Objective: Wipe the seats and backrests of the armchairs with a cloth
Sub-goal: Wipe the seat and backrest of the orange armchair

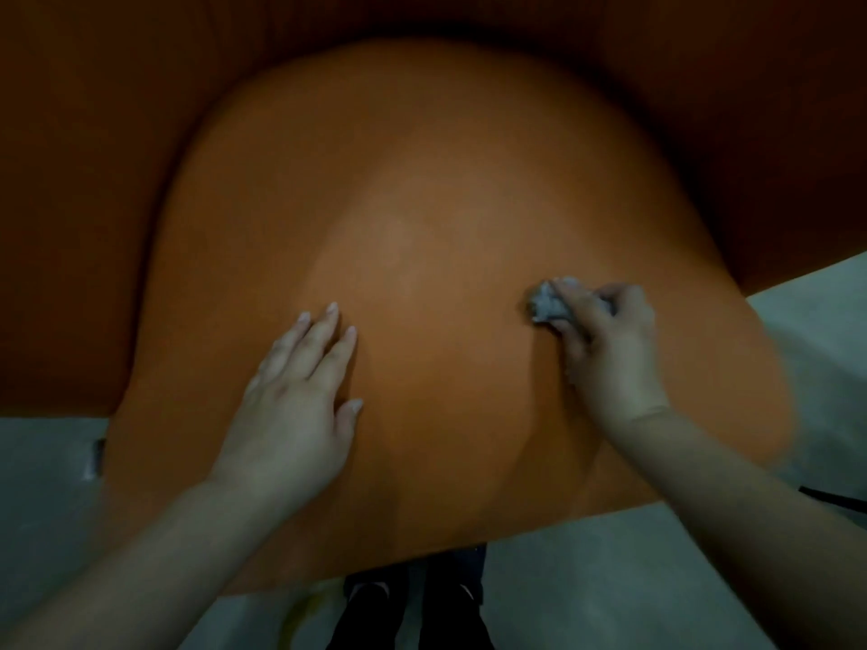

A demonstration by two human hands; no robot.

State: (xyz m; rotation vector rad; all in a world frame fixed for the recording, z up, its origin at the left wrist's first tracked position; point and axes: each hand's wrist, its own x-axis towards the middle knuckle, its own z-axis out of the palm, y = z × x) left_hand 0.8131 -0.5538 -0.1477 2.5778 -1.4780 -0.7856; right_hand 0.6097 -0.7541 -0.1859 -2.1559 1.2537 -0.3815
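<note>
1. an orange armchair seat (422,227) fills most of the head view, rounded at its far edge, with the darker orange backrest (117,133) curving round behind it and down the left side.
2. the left hand (291,405) lies flat on the seat near its front left part, fingers straight and slightly spread, palm down, grasping nothing.
3. the right hand (605,349) is clenched round a crumpled grey cloth (546,304), pressing it against the seat toward the right edge; the wad sticks out past the fingertips.
4. the two hands are well apart, bare seat between them.
5. pale floor (657,579) shows beyond the seat's front edge, where the person's dark shoes (413,602) stand.
</note>
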